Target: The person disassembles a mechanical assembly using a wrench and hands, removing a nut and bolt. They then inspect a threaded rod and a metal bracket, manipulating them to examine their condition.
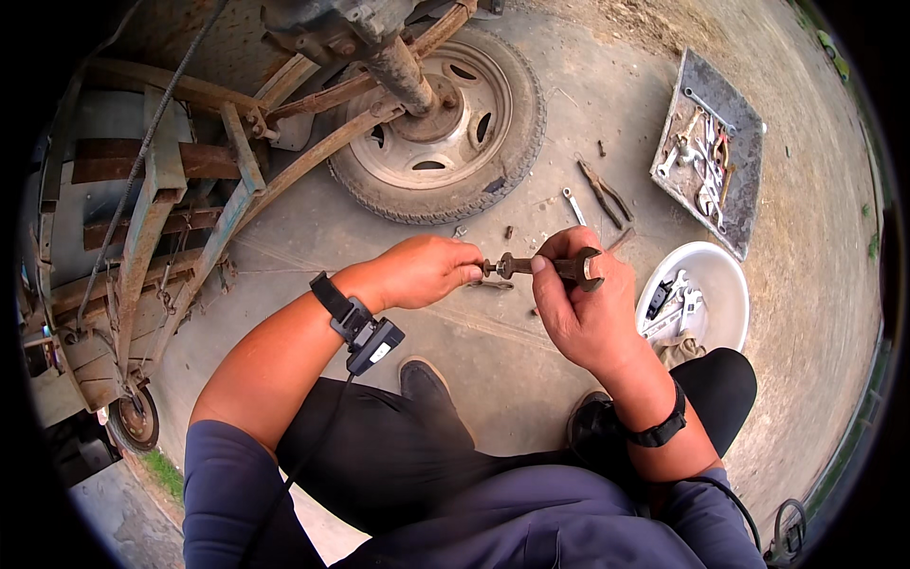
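My right hand (597, 303) is closed round a rusty open-end wrench (550, 269); its wide jaw sticks out past the thumb. The wrench's other end meets a small bolt (493, 268) with a nut on it. That bolt's outer end is pinched in the fingers of my left hand (422, 273). Both hands are held in front of me above the concrete. Beyond them lie a small combination wrench (573, 206) and a pair of dark pliers (604, 192) on the ground.
A wheel with a tyre (507, 180) lies flat under a rusty axle. At left stands a rusty metal frame (166, 190). To the right are a grey tray (749, 152) of wrenches and a white bucket (735, 284) holding tools and a cloth. Small bolts lie scattered about.
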Available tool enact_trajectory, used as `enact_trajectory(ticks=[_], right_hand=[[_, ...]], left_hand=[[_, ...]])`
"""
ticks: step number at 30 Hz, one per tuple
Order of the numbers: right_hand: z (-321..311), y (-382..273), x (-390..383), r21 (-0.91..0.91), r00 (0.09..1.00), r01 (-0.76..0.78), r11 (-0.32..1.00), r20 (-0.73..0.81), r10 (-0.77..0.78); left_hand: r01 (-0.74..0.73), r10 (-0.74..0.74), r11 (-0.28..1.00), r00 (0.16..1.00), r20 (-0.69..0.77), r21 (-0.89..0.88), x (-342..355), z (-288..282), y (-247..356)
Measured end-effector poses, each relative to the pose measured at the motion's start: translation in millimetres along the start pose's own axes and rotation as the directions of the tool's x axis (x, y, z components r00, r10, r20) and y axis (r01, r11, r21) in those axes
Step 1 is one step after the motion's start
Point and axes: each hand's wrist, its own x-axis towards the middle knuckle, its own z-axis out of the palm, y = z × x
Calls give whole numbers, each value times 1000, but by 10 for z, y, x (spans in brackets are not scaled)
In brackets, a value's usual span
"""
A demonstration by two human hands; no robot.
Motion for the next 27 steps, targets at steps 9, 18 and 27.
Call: enact_trajectory(ticks=[9,18,27], right_hand=[[84,-21,-64,-117,967,254,960,42,-251],[140,-94,-175,-91,941,310,946,169,-292],[309,189,-375,66,931,242,968,267,-251]], left_hand=[[20,-20,1000,1000,13,7,2,34,-36],[7,-4,999,999,-45,49,-26,10,-47],[-13,18,998,996,-83,60,-3,-23,-46]])
